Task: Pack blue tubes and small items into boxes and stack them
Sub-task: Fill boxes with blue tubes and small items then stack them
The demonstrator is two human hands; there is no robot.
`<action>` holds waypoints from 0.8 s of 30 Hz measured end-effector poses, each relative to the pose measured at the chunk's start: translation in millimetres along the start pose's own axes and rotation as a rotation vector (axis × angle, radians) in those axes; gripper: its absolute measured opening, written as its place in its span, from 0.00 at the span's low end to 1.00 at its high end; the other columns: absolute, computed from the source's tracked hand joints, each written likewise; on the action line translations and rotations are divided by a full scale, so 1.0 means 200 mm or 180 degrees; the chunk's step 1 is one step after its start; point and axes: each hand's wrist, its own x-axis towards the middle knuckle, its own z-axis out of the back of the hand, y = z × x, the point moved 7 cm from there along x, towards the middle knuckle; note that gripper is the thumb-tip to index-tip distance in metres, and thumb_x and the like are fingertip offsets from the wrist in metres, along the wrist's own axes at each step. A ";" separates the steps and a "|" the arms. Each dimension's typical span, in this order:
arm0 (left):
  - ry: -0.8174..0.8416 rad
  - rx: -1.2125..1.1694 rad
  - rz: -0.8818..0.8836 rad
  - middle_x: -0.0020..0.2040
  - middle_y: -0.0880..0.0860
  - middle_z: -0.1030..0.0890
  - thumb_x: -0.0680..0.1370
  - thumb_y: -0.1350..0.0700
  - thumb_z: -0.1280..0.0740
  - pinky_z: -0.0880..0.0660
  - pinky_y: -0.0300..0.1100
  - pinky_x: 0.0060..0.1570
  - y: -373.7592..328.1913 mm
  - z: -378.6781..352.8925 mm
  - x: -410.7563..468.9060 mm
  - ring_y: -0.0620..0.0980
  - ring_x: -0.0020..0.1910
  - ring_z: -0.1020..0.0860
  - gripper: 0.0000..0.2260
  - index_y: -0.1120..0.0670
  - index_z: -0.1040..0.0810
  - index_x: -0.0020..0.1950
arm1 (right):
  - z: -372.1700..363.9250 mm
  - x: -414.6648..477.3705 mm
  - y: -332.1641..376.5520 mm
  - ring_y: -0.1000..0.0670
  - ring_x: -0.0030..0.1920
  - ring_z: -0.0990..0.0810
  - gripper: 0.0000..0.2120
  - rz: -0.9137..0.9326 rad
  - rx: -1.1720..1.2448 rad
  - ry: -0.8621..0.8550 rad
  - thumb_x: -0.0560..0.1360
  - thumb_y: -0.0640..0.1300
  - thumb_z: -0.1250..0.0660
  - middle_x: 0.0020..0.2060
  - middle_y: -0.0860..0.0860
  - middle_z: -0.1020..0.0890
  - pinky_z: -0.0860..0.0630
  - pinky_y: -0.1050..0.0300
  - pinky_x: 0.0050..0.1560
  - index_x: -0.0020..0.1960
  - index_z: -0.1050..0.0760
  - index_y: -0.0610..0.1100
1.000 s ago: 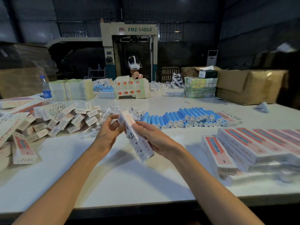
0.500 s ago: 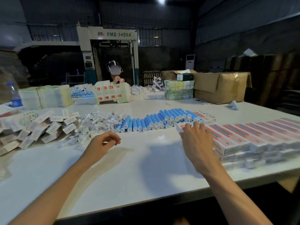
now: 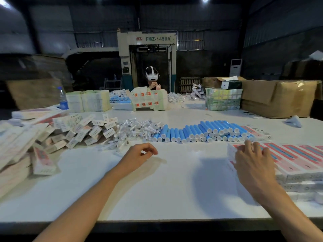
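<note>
"Status, please: what are your two hands doing?"

"My right hand (image 3: pixel 251 161) is down on the packed box (image 3: pixel 231 152) at the near-left corner of the stack (image 3: pixel 297 163), just in front of the right end of the blue tubes (image 3: pixel 201 131). Its fingers are arched over the box's end. Whether they clamp it or only rest on it, I can't tell. My left hand (image 3: pixel 139 153) is low over the tabletop (image 3: pixel 174 180) in front of the row's left end, fingers loosely curled, nothing in them."

"So what does the next box turn on?"

"A fresh carton and a tube, I'd say. The tubes lie beyond both hands, side by side, white caps towards me, long axes running away from me. My left hand is nearer the row's left end. It's also nearer the wrapped small items (image 3: pixel 138 128) lying against that end, and the heap of empty cartons (image 3: pixel 78 131) further left. The right hand is close to the right end but occupied at the stack."

"Risk?"

"Round tubes, loosely piled: pull one from underneath and I reckon its neighbours roll. Better to take a top one, pinched across its width near the cap."
</note>
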 end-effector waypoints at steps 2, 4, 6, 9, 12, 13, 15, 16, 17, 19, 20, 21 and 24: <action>0.0018 0.0043 0.0028 0.52 0.42 0.13 0.84 0.63 0.33 0.21 0.36 0.54 0.00 0.01 0.00 0.42 0.54 0.17 0.13 0.47 0.14 0.52 | 0.04 0.01 0.01 0.44 0.70 0.29 0.25 -0.0086 0.0003 -0.0178 0.81 0.59 0.37 0.69 0.48 0.28 0.32 0.50 0.67 0.73 0.31 0.47; 0.0010 0.0105 0.0057 0.51 0.42 0.13 0.83 0.62 0.33 0.22 0.34 0.53 0.01 0.01 0.00 0.41 0.53 0.16 0.11 0.47 0.14 0.52 | 0.11 0.05 0.07 0.44 0.70 0.29 0.26 -0.0078 0.0155 -0.0344 0.81 0.63 0.38 0.68 0.48 0.26 0.32 0.50 0.67 0.72 0.31 0.47; 0.0003 0.0212 0.0090 0.50 0.42 0.13 0.83 0.62 0.32 0.23 0.34 0.52 0.01 0.02 0.01 0.41 0.50 0.17 0.11 0.47 0.14 0.52 | 0.18 0.11 0.18 0.43 0.68 0.28 0.23 0.0093 0.0590 -0.0491 0.82 0.61 0.38 0.64 0.48 0.24 0.31 0.50 0.64 0.69 0.28 0.47; -0.0091 0.0659 0.0275 0.51 0.42 0.14 0.82 0.58 0.31 0.21 0.41 0.55 0.03 0.08 0.02 0.42 0.50 0.18 0.07 0.46 0.16 0.55 | 0.28 0.21 0.44 0.44 0.62 0.25 0.16 0.0528 0.1187 -0.0639 0.84 0.58 0.40 0.57 0.50 0.22 0.30 0.50 0.58 0.62 0.25 0.48; -0.0850 0.1930 0.0562 0.54 0.46 0.15 0.83 0.53 0.32 0.21 0.48 0.54 0.03 0.34 0.01 0.50 0.54 0.17 0.07 0.47 0.20 0.60 | 0.36 0.26 0.72 0.43 0.56 0.21 0.12 0.0906 0.1883 -0.0677 0.84 0.53 0.40 0.53 0.50 0.19 0.31 0.49 0.51 0.57 0.23 0.47; -0.1142 0.2355 0.0739 0.56 0.50 0.15 0.83 0.52 0.33 0.21 0.50 0.55 0.04 0.46 -0.01 0.55 0.57 0.17 0.09 0.49 0.21 0.62 | 0.37 0.27 0.84 0.43 0.54 0.20 0.11 0.1059 0.2031 -0.0707 0.84 0.51 0.40 0.52 0.49 0.18 0.32 0.49 0.48 0.55 0.23 0.46; -0.1287 0.2928 0.1411 0.64 0.58 0.19 0.84 0.50 0.36 0.26 0.54 0.62 0.11 0.67 -0.06 0.62 0.66 0.22 0.16 0.54 0.26 0.69 | 0.34 0.24 0.99 0.43 0.50 0.19 0.10 0.1275 0.2114 -0.0663 0.83 0.48 0.41 0.50 0.49 0.17 0.34 0.51 0.44 0.51 0.23 0.46; -0.1230 0.3158 0.1907 0.69 0.60 0.23 0.84 0.50 0.36 0.30 0.56 0.67 0.16 0.77 -0.10 0.64 0.70 0.27 0.19 0.56 0.29 0.72 | 0.31 0.22 1.07 0.43 0.49 0.18 0.10 0.1430 0.2105 -0.0604 0.84 0.47 0.42 0.49 0.49 0.17 0.36 0.51 0.42 0.50 0.24 0.47; -0.1182 0.3352 0.2375 0.72 0.62 0.26 0.83 0.51 0.36 0.33 0.57 0.70 0.21 0.86 -0.16 0.65 0.72 0.30 0.20 0.57 0.31 0.74 | 0.27 0.20 1.13 0.44 0.48 0.18 0.09 0.1588 0.2089 -0.0541 0.84 0.47 0.43 0.49 0.50 0.18 0.37 0.52 0.42 0.48 0.26 0.47; -0.1132 0.3729 0.3058 0.74 0.63 0.29 0.82 0.52 0.36 0.34 0.58 0.73 0.27 1.03 -0.26 0.64 0.73 0.31 0.22 0.57 0.32 0.76 | 0.20 0.17 1.19 0.44 0.45 0.20 0.10 0.1799 0.2196 -0.0431 0.84 0.47 0.44 0.47 0.50 0.18 0.38 0.53 0.41 0.45 0.29 0.48; -0.1081 0.3887 0.3288 0.75 0.63 0.30 0.83 0.51 0.36 0.34 0.59 0.74 0.30 1.09 -0.31 0.64 0.73 0.31 0.23 0.57 0.33 0.77 | 0.17 0.16 1.21 0.44 0.43 0.22 0.10 0.1857 0.2291 -0.0381 0.83 0.47 0.44 0.45 0.50 0.19 0.38 0.53 0.41 0.44 0.31 0.48; -0.1007 0.3970 0.3451 0.76 0.64 0.31 0.83 0.50 0.36 0.34 0.61 0.74 0.34 1.13 -0.35 0.65 0.73 0.32 0.25 0.57 0.34 0.77 | 0.16 0.16 1.21 0.44 0.41 0.25 0.11 0.1891 0.2372 -0.0358 0.83 0.47 0.45 0.44 0.51 0.20 0.38 0.52 0.40 0.43 0.32 0.48; -0.0877 0.3788 0.3648 0.76 0.67 0.34 0.84 0.52 0.35 0.31 0.63 0.71 0.42 1.19 -0.44 0.69 0.74 0.32 0.26 0.57 0.38 0.80 | 0.13 0.16 1.19 0.47 0.38 0.31 0.12 0.1924 0.2550 -0.0287 0.84 0.48 0.46 0.42 0.52 0.22 0.36 0.51 0.39 0.42 0.33 0.48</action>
